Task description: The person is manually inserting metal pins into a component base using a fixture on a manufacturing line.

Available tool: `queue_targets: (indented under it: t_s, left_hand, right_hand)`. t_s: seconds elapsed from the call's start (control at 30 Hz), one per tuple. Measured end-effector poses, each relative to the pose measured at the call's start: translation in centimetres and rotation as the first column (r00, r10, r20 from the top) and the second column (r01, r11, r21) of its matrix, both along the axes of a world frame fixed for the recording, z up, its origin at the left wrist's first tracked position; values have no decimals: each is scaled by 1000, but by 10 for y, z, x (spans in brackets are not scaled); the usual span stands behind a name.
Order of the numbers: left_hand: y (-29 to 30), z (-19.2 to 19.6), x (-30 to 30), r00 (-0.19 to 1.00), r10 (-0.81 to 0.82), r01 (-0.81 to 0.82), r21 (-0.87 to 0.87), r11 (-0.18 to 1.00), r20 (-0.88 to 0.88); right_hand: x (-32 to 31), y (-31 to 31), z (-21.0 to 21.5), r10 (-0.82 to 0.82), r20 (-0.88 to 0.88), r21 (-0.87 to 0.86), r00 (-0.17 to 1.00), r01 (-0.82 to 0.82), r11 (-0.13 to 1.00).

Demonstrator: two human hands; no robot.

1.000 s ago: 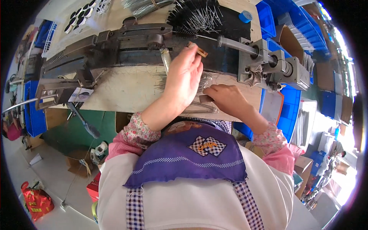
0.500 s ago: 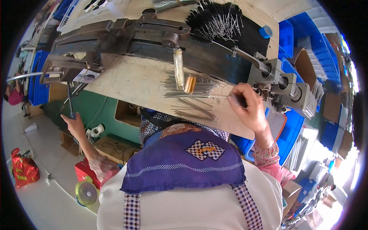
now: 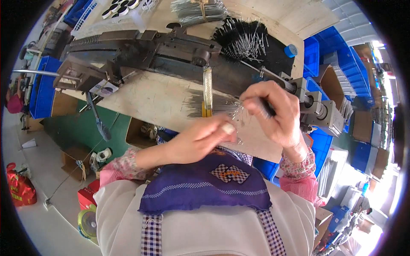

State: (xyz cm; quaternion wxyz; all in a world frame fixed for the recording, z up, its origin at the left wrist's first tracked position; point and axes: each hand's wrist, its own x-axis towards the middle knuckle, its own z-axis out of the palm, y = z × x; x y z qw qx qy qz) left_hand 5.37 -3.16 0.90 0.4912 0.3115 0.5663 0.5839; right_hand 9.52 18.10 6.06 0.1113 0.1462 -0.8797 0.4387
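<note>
Both hands are busy right at the near edge of the counter [image 3: 141,102], over a fan of thin metal wires [image 3: 222,106]. Right hand [image 3: 275,113] is curled shut around a dark handle-like tool, knuckles up, and a few wire ends stick out toward the left from under its fingers, so I'd guess it's gripping the bunch so it doesn't scatter. Left hand [image 3: 205,136] comes in from below the wires, fingers loosely bent with the thumb [image 3: 227,128] up near the wire tips. Can't tell if it's actually pinching a wire or just steadying them.

The wires lie flat and spread out on the counter, just in front of the long dark metal machine [image 3: 162,53], probably so single ones are easy to pick off. A clear strip with a yellow end [image 3: 208,91] hangs down from the machine across the wires.

Behind the machine there's a black bristly pile of more wires [image 3: 243,36] and a tied grey bundle [image 3: 198,9], likely spare stock kept within reach. Blue bins [image 3: 337,51] sit off to the right of the machine.
</note>
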Motion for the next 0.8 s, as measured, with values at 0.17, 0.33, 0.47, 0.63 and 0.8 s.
queue_targets:
  t_s: [0.17,0.33,0.47,0.63,0.8]
  left_hand:
    - [-25,-71,-40,602,521,-470,259,844,-605]
    - [28,-11,-7,814,375,-500,206,841,443]
    - [0,30,-44,468,77,-591,247,768,880]
    - [-73,-25,-52,600,235,-723,392,569,765]
    - [3,-17,-50,784,234,-249,54,967,-575]
  right_hand:
    - [-20,37,-23,-255,-196,283,947,303,910]
    - [-47,30,-44,-66,-316,508,946,227,831]
    - [-47,35,-48,-36,-334,605,942,244,758]
    - [-39,25,-40,-70,-352,458,933,238,856]
    - [-108,82,-41,-292,-251,553,923,385,739]
